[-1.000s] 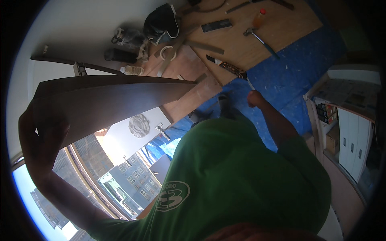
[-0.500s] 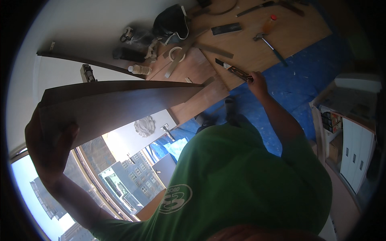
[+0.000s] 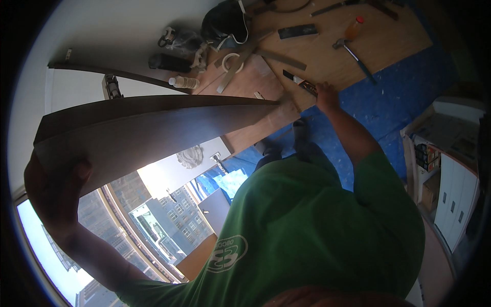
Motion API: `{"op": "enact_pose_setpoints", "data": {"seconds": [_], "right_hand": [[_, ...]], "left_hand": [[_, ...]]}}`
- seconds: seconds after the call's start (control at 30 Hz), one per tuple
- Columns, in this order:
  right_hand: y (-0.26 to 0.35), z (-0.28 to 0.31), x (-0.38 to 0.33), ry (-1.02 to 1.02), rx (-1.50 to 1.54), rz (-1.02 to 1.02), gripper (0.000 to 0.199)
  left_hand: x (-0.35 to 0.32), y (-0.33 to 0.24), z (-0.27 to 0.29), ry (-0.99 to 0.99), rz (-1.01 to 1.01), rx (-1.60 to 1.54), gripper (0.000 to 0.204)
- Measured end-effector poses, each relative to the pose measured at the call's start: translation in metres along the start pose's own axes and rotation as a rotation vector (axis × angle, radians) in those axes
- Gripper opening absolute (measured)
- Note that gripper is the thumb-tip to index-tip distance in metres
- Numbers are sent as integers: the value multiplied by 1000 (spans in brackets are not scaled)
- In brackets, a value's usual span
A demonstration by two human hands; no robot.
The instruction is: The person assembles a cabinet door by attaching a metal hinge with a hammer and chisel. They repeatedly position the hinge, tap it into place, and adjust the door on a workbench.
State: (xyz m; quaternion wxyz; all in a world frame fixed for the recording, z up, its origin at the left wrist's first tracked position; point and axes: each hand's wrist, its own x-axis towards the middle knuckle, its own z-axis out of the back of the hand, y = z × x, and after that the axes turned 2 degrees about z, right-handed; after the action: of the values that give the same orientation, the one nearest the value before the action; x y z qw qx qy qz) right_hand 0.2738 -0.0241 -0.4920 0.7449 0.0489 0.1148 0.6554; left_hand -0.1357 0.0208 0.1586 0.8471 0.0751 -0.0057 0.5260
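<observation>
Far left: the left hand (image 3: 48, 194) grasps the raised end of a long grey panel (image 3: 153, 123), thumb on the near face; the fingers are too dark to make out fully. The panel slopes across the view, and its narrow end appears to meet a reddish board (image 3: 255, 74); contact there cannot be confirmed. One-handed support of so long a piece is judged prone to twisting. Best practice: elbow close, grip near mid-width, lower end firmly seated before any force is applied.

Centre: a white-capped bottle (image 3: 184, 82) stands or lies beyond the panel's edge, which cannot be told. A grey strip (image 3: 235, 69) lies across a pale ring (image 3: 223, 62). Loose items this near the panel's lower end are best cleared.

Right of centre: the right hand (image 3: 327, 97) is closed about the near end of a slim dark tool (image 3: 300, 82), held over or on the plywood sheet (image 3: 319, 51). Its type is not legible; its tip should be treated as sharp and pointed away from the left hand.

Far right: a hammer (image 3: 353, 52) lies near a red-capped bottle (image 3: 353, 30), untouched.
</observation>
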Motion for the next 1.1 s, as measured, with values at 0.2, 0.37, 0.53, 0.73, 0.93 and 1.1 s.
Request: {"op": "enact_pose_setpoints", "data": {"seconds": [0.2, 0.37, 0.53, 0.73, 0.93, 1.1], "right_hand": [[7, 12, -4, 82, 264, -177, 34], [15, 19, -27, 193, 772, -221, 36], [57, 26, -63, 328, 770, -79, 28], [92, 0, -72, 312, 698, 20, 25], [103, -19, -67, 241, 676, 47, 24], [107, -25, -68, 261, 630, 32, 25]], "left_hand": [[8, 1, -1, 17, -43, -83, 63], [17, 6, 2, 31, -61, 21, 67], [28, 8, -5, -6, -31, 101, 71], [44, 10, -3, -40, -21, 346, 70], [46, 30, -1, -45, -88, 439, 67], [38, 25, -2, -35, 11, 337, 70]]}}
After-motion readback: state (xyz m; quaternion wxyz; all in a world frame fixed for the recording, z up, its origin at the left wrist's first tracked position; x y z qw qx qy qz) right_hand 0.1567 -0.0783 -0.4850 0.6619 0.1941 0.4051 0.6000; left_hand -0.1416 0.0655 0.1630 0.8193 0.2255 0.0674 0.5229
